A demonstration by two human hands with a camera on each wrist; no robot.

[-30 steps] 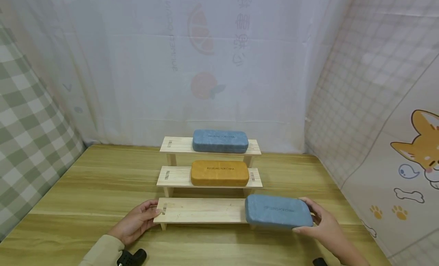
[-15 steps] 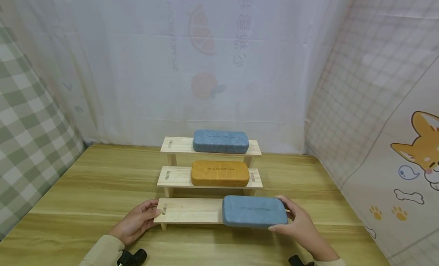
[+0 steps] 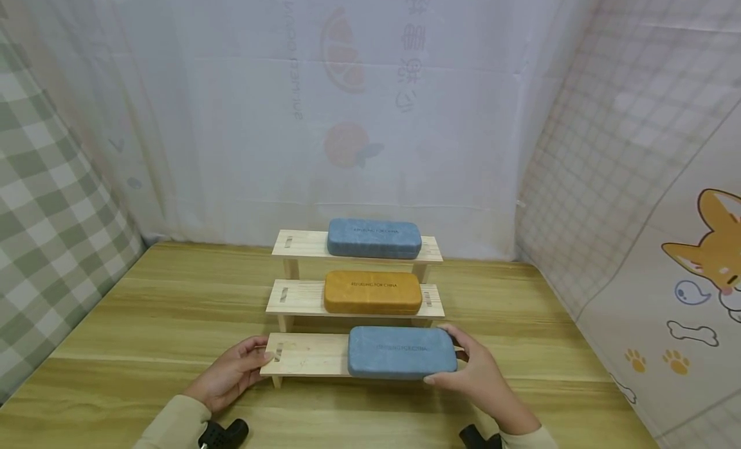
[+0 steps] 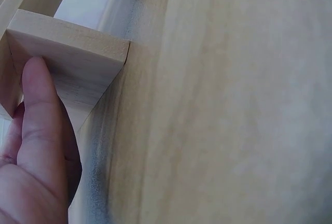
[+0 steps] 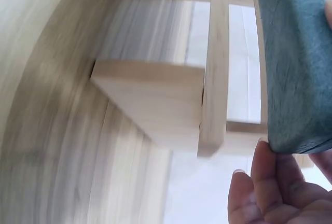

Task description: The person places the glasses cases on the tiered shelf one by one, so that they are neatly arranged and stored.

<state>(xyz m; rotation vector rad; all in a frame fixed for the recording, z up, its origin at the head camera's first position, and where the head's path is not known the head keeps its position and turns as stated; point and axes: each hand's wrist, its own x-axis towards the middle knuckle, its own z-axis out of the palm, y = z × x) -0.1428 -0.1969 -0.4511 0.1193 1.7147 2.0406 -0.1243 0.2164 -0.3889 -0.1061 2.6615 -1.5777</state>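
Note:
A three-tier wooden display stand [image 3: 312, 354] stands on the table. My left hand [image 3: 231, 375] grips the left end of its lowest board, thumb on top; in the left wrist view a finger [image 4: 39, 99] lies against the leg under the board. With my right hand [image 3: 471, 372] I hold a blue glasses case [image 3: 402, 352] by its right end, over the right part of the lowest board. A gap shows between case and board in the right wrist view. On the middle tier lies a mustard-yellow glasses case [image 3: 373, 293], and another blue glasses case [image 3: 374, 238] lies on the top tier.
The wood-grain table [image 3: 173, 294] runs back to a pale curtain [image 3: 231, 146]. A green checked cloth [image 3: 46, 179] hangs at the left, and a printed cloth [image 3: 637, 211] with a cartoon dog at the right.
My right hand has carried the blue glasses case leftward, from past the right end of the lowest board to above its right part. My left hand has stayed on the stand.

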